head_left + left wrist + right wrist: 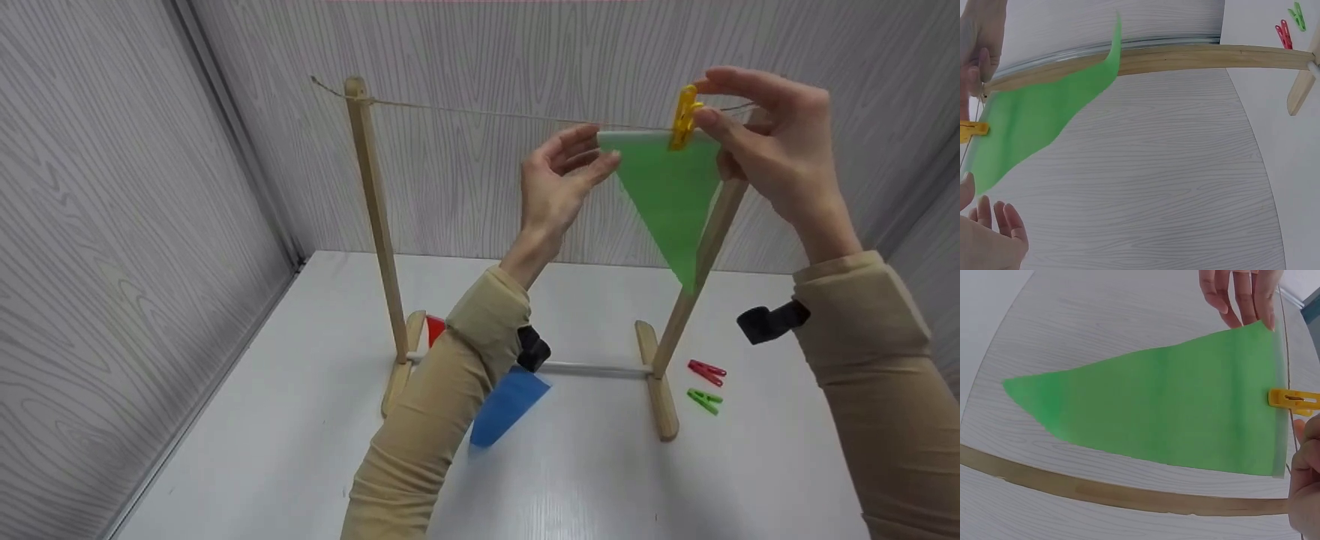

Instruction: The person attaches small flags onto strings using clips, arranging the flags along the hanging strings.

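A green triangular pennant (664, 184) with a pale top edge hangs point down at a thin string (480, 112). A yellow clothespin (682, 120) stands upright over the pennant's top edge and the string. My right hand (780, 135) pinches the clothespin's upper end between thumb and index finger. At the pennant's left top corner is my left hand (559, 176). Its thumb overlaps the corner, and the other fingers are spread loosely, a gap showing between them and the thumb in the left wrist view.
Two wooden posts, the left post (375, 217) and the right post (705, 270), carry the string. Near the right foot lie a red clothespin (706, 372) and a green clothespin (703, 401). A blue pennant (506, 409) and a partly hidden red pennant (435, 328) lie on the white table (570, 480).
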`<state>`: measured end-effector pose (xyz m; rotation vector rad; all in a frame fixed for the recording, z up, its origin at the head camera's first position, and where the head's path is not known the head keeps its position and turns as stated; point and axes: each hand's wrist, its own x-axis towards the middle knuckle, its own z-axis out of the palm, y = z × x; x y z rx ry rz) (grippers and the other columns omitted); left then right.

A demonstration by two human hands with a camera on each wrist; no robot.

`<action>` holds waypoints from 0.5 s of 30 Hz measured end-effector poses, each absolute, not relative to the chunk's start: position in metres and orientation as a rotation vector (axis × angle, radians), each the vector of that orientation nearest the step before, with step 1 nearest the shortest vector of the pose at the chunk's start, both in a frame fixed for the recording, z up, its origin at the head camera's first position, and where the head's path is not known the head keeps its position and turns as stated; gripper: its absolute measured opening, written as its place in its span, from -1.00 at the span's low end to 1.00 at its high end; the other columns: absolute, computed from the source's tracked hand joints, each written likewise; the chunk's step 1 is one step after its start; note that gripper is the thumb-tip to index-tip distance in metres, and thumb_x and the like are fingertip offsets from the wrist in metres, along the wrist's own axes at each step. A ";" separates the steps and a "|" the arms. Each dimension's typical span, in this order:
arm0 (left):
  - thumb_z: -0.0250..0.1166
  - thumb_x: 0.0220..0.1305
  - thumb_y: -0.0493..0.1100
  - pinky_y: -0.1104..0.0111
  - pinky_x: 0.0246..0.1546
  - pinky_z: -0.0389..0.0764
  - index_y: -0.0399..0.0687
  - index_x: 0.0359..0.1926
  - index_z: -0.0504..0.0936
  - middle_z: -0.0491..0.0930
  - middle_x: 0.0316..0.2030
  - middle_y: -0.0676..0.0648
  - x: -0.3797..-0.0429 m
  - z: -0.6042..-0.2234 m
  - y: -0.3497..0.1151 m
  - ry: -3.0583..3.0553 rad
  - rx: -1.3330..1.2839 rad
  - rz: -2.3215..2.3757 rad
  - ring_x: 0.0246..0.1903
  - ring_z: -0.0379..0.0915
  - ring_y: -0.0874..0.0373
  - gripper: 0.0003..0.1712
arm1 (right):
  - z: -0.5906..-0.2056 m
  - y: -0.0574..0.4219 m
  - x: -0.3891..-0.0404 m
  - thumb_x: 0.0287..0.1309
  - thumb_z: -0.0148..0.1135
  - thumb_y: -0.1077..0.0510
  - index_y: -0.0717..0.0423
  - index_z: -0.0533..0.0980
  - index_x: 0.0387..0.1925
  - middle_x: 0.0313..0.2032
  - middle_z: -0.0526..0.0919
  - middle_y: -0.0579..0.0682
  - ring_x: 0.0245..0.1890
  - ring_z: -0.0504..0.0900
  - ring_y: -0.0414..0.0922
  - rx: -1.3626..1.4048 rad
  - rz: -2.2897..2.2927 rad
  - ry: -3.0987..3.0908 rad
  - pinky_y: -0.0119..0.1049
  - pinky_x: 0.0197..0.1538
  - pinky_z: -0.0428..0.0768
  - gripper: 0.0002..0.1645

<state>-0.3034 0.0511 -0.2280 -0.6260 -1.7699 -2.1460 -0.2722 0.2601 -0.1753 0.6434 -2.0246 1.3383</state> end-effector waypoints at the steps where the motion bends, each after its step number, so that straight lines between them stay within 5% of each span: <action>1: 0.42 0.21 -0.35 0.50 0.01 0.65 -0.32 0.19 0.56 0.66 0.11 -0.27 -0.304 -0.230 0.049 -1.785 -0.632 -2.136 0.06 0.62 0.04 -0.50 | -0.177 0.260 -0.272 0.26 0.32 0.28 0.19 0.61 0.14 -0.11 0.76 -0.17 -0.81 0.30 -0.32 0.658 1.366 -1.985 -0.56 -0.64 0.31 -0.60; 15: 0.42 0.24 -0.27 0.32 0.17 0.57 -0.27 0.16 0.60 0.65 0.10 -0.23 -0.305 -0.296 0.022 -2.033 -0.666 -1.941 0.09 0.56 0.05 -0.54 | -0.233 0.252 -0.264 0.17 0.33 0.43 0.31 0.57 0.09 -0.03 0.65 0.12 -0.73 0.40 -0.23 0.714 1.711 -1.453 -0.56 -0.66 0.24 -0.58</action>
